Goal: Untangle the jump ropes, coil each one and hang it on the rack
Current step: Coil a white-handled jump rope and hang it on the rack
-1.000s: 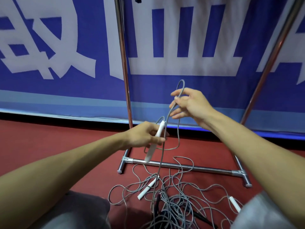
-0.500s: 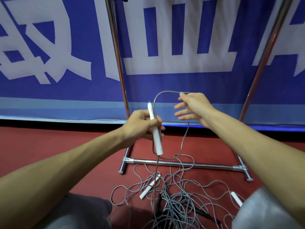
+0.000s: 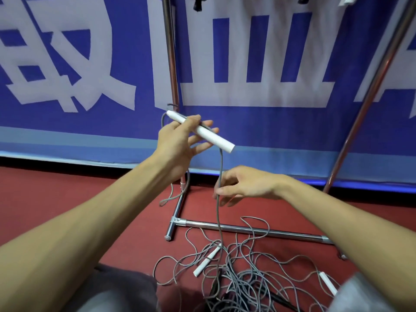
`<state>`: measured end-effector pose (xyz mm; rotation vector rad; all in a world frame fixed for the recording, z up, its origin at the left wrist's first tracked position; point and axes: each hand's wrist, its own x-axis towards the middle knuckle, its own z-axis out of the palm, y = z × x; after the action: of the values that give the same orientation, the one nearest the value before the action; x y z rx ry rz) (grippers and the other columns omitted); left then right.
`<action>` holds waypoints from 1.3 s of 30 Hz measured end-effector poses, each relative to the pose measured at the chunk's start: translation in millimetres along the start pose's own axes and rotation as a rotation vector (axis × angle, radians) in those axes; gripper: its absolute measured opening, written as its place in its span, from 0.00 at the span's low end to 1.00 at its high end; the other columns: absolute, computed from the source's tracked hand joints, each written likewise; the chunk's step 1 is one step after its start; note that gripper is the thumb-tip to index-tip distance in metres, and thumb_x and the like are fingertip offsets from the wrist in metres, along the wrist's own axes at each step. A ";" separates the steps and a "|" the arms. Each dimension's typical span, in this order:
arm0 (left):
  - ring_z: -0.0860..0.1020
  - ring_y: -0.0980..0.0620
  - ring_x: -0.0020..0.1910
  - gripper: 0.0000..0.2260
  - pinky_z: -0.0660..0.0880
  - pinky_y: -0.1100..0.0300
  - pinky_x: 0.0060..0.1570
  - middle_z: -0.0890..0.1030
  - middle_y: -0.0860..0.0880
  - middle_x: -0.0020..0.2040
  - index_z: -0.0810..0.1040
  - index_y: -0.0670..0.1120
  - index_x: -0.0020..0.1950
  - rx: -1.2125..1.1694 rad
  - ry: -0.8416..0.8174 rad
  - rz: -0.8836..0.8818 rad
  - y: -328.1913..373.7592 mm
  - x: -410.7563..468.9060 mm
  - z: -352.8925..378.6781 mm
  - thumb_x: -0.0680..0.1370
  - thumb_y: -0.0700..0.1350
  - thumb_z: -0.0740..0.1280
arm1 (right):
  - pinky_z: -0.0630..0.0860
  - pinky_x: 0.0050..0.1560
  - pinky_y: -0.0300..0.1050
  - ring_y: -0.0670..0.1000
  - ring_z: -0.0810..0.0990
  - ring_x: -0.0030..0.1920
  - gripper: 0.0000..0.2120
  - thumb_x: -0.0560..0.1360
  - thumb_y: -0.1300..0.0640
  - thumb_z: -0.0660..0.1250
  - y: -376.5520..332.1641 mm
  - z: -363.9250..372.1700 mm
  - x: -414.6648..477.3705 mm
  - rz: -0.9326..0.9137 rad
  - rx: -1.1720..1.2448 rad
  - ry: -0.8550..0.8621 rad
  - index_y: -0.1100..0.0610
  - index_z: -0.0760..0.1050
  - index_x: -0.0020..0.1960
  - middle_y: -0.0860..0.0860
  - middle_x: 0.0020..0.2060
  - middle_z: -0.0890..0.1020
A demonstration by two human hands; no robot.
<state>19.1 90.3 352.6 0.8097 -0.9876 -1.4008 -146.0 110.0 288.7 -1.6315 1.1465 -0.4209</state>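
With the left hand (image 3: 177, 143), holds a white handle (image 3: 216, 139) up in front of the rack (image 3: 171, 64), pinched between the thumb and half-straightened fingers. Keeps its long axis on a slant: cord end up and to the left, flat butt down and to the right.

With the right hand (image 3: 247, 183), lower and apart from the handle, closes thumb and bent fingers narrowly round the grey cord (image 3: 219, 167). Hangs near plumb from behind the handle, down into the tangle (image 3: 247, 280) on the red floor (image 3: 56, 188), on the near side of the rack's base bar.

Among the loops, lying flat: a second handle (image 3: 207, 261) and a third handle (image 3: 328, 282).

Behind it all, a blue banner (image 3: 292, 122) with large white characters, cropped and not readable whole.
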 end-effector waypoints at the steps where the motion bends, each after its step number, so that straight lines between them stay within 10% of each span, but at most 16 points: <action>1: 0.85 0.43 0.47 0.04 0.83 0.53 0.42 0.84 0.42 0.47 0.73 0.40 0.47 0.005 0.006 0.001 -1.0 0.1 -1.6 0.81 0.39 0.64 | 0.81 0.50 0.47 0.56 0.83 0.46 0.04 0.80 0.61 0.62 -0.2 1.3 0.5 0.005 -0.004 0.005 0.61 0.74 0.51 0.57 0.49 0.80; 15: 0.78 0.53 0.42 0.06 0.72 0.62 0.40 0.82 0.42 0.46 0.80 0.40 0.53 1.015 -0.470 -0.176 -48.6 -11.7 -11.4 0.79 0.37 0.65 | 0.82 0.32 0.49 0.59 0.83 0.30 0.06 0.80 0.67 0.61 -26.4 -36.3 -19.0 -0.206 0.529 0.601 0.60 0.69 0.55 0.59 0.34 0.82; 31: 0.82 0.48 0.43 0.02 0.80 0.53 0.44 0.82 0.44 0.41 0.79 0.43 0.47 0.829 -0.710 -0.263 -53.7 -30.9 10.6 0.78 0.37 0.68 | 0.82 0.31 0.46 0.56 0.84 0.30 0.05 0.81 0.65 0.61 -4.9 -67.6 -23.4 -0.086 0.844 0.850 0.61 0.66 0.55 0.59 0.39 0.81; 35: 0.81 0.48 0.37 0.04 0.77 0.61 0.33 0.81 0.42 0.39 0.77 0.41 0.44 0.644 -0.476 -0.137 -46.9 -31.1 21.5 0.78 0.34 0.68 | 0.82 0.35 0.47 0.56 0.84 0.37 0.05 0.81 0.61 0.60 -9.0 -56.1 -23.2 0.017 0.643 0.732 0.61 0.70 0.56 0.58 0.44 0.82; 39: 0.82 0.45 0.41 0.04 0.81 0.50 0.46 0.82 0.42 0.39 0.79 0.41 0.43 0.523 -0.234 0.040 -36.3 -20.2 20.2 0.77 0.34 0.68 | 0.82 0.36 0.47 0.56 0.83 0.37 0.04 0.80 0.64 0.61 -10.7 -42.8 -18.3 0.058 0.374 0.565 0.61 0.74 0.52 0.60 0.47 0.81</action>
<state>-12.4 111.1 325.9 1.0098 -1.5815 -1.2336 -181.5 101.9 319.7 -1.1751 1.4175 -1.0388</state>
